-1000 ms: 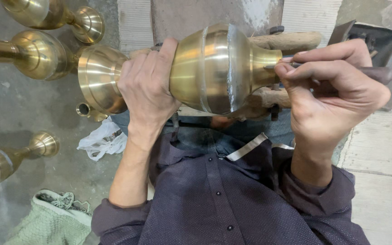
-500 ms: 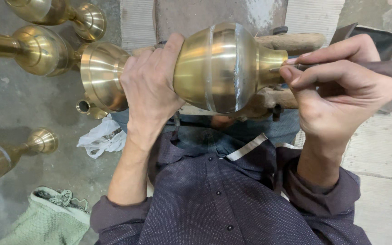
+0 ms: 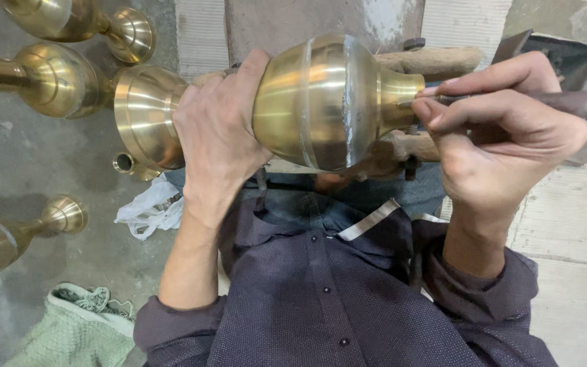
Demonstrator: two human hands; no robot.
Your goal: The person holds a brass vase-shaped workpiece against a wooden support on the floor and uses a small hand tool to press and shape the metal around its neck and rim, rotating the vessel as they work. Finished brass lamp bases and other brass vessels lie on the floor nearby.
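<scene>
- Turning slightly since the earlier frames, the brass vase (image 3: 293,102) is now showing more of its dull grey seam band toward the camera, and the tool tip is sitting closer to the neck.
- Lying on its side across the view, the brass vase is running its long axis left to right: flared foot at the left, narrow neck at the right, belly resting against a wooden support (image 3: 429,61) behind it.
- Gripping the vase where the belly narrows toward the foot, the left hand (image 3: 219,136) is clamping over the top and steadying it.
- Pinching a thin dark metal tool (image 3: 511,100), the right hand (image 3: 504,136) is closing around it like a pen, with the tip touching the neck; this hand is the one nearer the worked spot.
- Lying on the concrete floor (image 3: 49,170) at the left are other brass vessels (image 3: 49,78), well apart from the hands.
- Sitting lower left are a green cloth (image 3: 69,333) and a white rag (image 3: 147,211).
</scene>
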